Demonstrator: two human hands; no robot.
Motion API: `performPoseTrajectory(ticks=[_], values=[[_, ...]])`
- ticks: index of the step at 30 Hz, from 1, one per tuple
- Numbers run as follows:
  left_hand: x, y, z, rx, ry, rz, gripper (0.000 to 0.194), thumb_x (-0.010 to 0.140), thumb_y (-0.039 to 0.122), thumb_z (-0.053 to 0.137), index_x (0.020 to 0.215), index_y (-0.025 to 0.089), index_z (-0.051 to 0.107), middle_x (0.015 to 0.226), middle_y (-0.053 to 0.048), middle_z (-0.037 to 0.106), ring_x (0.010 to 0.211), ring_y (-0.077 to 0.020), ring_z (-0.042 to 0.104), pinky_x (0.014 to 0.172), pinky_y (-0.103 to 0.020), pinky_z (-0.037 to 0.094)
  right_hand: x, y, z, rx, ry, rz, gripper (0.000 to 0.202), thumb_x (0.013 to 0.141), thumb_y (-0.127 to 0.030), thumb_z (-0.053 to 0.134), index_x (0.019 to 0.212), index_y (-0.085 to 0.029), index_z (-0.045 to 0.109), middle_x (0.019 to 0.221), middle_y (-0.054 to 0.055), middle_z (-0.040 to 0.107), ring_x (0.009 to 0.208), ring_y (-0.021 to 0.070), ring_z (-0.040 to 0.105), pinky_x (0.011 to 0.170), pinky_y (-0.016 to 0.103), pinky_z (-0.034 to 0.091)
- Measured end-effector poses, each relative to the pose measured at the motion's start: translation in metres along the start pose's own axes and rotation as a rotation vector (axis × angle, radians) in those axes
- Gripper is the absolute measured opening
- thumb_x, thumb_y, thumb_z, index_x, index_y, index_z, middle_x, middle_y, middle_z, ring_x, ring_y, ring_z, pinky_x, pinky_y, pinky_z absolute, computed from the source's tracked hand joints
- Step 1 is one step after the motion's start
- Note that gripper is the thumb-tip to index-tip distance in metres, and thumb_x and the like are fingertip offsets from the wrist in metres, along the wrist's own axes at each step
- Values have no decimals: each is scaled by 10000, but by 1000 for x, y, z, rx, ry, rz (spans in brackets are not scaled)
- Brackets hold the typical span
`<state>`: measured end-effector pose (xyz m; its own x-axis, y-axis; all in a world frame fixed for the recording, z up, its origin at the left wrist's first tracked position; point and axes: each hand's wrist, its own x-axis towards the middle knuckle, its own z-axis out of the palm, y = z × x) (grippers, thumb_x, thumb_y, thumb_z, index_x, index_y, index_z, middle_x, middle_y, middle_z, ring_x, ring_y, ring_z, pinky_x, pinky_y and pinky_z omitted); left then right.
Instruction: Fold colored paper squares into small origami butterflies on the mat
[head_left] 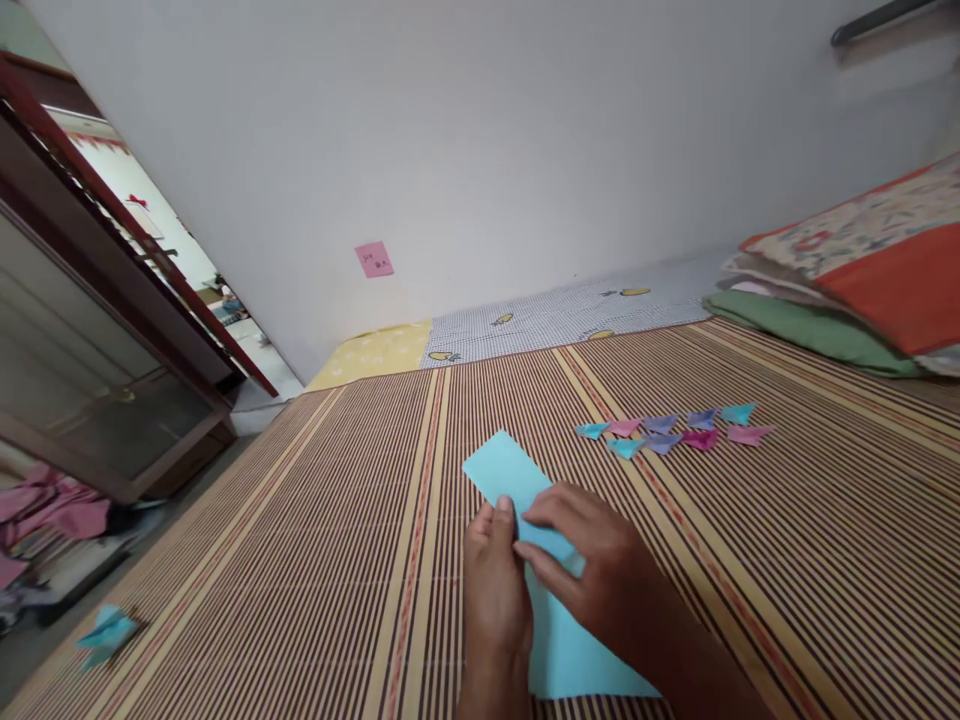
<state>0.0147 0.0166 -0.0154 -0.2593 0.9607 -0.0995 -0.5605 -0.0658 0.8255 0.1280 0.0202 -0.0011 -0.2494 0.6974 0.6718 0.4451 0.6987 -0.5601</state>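
Striped mat (300,520) (pale wall (480,150) behind)

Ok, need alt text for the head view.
Two bare hands, left and right, work a light-blue paper strip above a striped mat. Small folded papers in blue, pink and purple lie in two rows beyond, near a white wall.

The mat (337,500) bears folded papers (661,443) in two rows on its right half, and a lone paper figure (109,635) near its left edge at the front. Over its near middle is the paper sheet (581,650). Behind the mat lies a bedcover (525,330), then the wall (525,150); cushions (870,290) are stacked at its far right, and the door (90,330) stands to its left.
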Motion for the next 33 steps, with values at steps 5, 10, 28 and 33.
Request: performPoseTrajectory(ticks=[5,10,28,33], values=[[-1,4,-4,35,-92,-119,423,779,458,821,1018,118,744,878,-105,776,874,-246,725,800,-323,556,5,18,-24,263,248,462,275,972,-432,563,965,-212,728,873,67,744,821,233,686,714,317,523],[-7,-2,-8,120,-253,-193,414,885,428,731,1173,131,732,1017,-130,786,952,-244,719,851,-326,544,2,36,-22,668,122,724,458,865,-618,639,754,-183,728,647,37,676,571,193,604,533,285,483],[-8,1,-9,285,-268,-141,443,913,480,674,1186,134,720,1096,-126,762,945,-235,686,808,-301,525,3,26,-17,320,290,388,223,904,-331,666,731,-193,691,696,4,626,658,157,548,617,267,426],[-8,2,-8,317,-286,-127,440,931,495,644,1146,120,729,1006,-115,763,880,-215,681,770,-288,515,4,20,-15,332,321,439,241,904,-327,651,704,-192,655,639,-20,552,585,136,476,554,259,376]])
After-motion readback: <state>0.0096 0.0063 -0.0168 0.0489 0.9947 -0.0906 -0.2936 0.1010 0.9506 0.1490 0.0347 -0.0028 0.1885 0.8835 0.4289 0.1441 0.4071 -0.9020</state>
